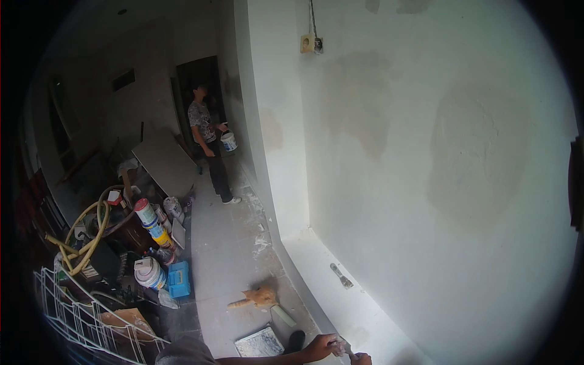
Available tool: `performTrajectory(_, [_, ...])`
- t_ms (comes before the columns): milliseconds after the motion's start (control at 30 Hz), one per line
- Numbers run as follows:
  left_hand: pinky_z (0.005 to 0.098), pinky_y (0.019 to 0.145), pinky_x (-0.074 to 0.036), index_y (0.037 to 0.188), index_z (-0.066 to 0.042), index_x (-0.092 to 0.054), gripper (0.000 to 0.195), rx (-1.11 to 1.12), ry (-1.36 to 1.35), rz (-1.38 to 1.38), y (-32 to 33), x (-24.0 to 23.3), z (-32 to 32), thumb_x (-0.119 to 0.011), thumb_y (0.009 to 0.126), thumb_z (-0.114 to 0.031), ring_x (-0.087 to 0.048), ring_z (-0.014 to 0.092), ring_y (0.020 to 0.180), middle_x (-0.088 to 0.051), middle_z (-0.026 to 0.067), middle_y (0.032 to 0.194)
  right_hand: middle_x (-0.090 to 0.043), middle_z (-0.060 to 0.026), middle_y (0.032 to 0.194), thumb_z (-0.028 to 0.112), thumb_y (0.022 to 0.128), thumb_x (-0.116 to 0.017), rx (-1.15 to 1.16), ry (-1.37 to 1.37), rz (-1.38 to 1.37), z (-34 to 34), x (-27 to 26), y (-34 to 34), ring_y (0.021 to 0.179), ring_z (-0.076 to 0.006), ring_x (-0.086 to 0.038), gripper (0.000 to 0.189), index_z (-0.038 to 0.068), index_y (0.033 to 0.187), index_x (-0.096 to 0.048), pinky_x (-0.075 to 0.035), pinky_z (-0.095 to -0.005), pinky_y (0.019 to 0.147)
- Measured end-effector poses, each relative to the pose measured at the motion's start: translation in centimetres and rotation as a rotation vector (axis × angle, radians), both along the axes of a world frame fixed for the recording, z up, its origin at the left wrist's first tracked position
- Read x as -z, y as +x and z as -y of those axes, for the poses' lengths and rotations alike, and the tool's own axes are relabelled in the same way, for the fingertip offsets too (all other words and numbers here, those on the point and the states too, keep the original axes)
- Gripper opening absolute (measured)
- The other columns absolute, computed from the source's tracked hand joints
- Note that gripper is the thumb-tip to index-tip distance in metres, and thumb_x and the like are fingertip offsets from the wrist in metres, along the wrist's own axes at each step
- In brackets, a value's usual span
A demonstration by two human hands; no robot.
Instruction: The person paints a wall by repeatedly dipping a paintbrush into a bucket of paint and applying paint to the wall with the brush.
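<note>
My left hand (323, 347) is at the bottom edge, its fingers closed around a small whitish crumpled piece (338, 348), perhaps cloth or paper. Close beside it, my right hand (362, 359) shows only in part, cut off by the frame. A thin greyish tool (349, 350) spans the gap between the two hands. Its kind is hard to make out, and the right hand appears to grip its lower end. Ahead of the hands, a putty knife (341, 276) smeared with white lies on the white wall ledge (315, 258).
Damp-looking patches (479, 155) mark the white wall. On the floor are an orange cat (260, 296), a smeared tray (260, 343) and a pale strip (283, 315). Left stand a blue toolbox (179, 279), stacked tins (153, 223) and a wire rack (96, 315). A person (207, 132) holds a bucket (229, 141).
</note>
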State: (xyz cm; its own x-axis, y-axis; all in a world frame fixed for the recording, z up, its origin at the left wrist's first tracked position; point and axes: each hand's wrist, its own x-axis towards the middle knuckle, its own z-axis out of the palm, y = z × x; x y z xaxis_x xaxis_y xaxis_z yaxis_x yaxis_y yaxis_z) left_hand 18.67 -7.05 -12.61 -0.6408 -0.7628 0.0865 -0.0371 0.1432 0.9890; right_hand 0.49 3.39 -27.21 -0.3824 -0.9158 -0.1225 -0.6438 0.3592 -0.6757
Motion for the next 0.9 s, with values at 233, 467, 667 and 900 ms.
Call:
performTrajectory(233, [0.0283,0.054,-0.047,0.074,0.003,-0.055,0.017,-0.121,-0.296,0.223,0.9,-1.0,-1.2,-0.060,0.083,-0.011,-0.059,0.012,0.061,-0.059,0.0093,0.067,-0.062,-0.0192,0.076,0.031,0.081,-0.056,-0.023,-0.043,0.010,-0.8,1.2,0.3,0.072,-0.0397,-0.057,0.028,0.006,0.073,-0.064,-0.046,-0.0471,0.065])
performTrajectory(467, [0.0281,0.054,-0.046,0.075,0.003,-0.054,0.018,-0.203,-0.164,0.123,0.7,-0.9,-1.2,-0.066,0.079,-0.010,-0.057,0.009,0.061,-0.057,0.0070,0.062,-0.062,-0.0215,0.081,0.032,0.081,-0.056,-0.013,0.063,0.051,-1.3,0.7,0.3,0.078,-0.0410,-0.057,0.029,0.004,0.077,-0.064,-0.046,-0.0473,0.069])
performTrajectory(667, [0.0272,0.056,-0.049,0.076,0.003,-0.052,0.018,-0.054,-0.037,0.119,0.6,-1.1,-0.5,-0.064,0.081,-0.009,-0.060,0.011,0.062,-0.059,0.0083,0.064,-0.061,-0.0214,0.080,0.035,0.081,-0.058,0.041,0.068,0.054,-1.5,0.0,-0.2,0.077,-0.0409,-0.057,0.031,0.004,0.078,-0.064,-0.046,-0.0474,0.070])
performTrajectory(900, [0.0262,0.057,-0.047,0.068,0.000,-0.046,0.028,0.041,0.235,-0.002,0.7,0.3,-0.6,-0.064,0.082,-0.015,-0.060,0.010,0.061,-0.061,0.0093,0.064,-0.061,-0.0204,0.076,0.032,0.080,-0.059,0.089,0.014,0.037,-1.7,0.0,-0.2,0.074,-0.0406,-0.057,0.028,0.005,0.075,-0.064,-0.047,-0.0475,0.070])
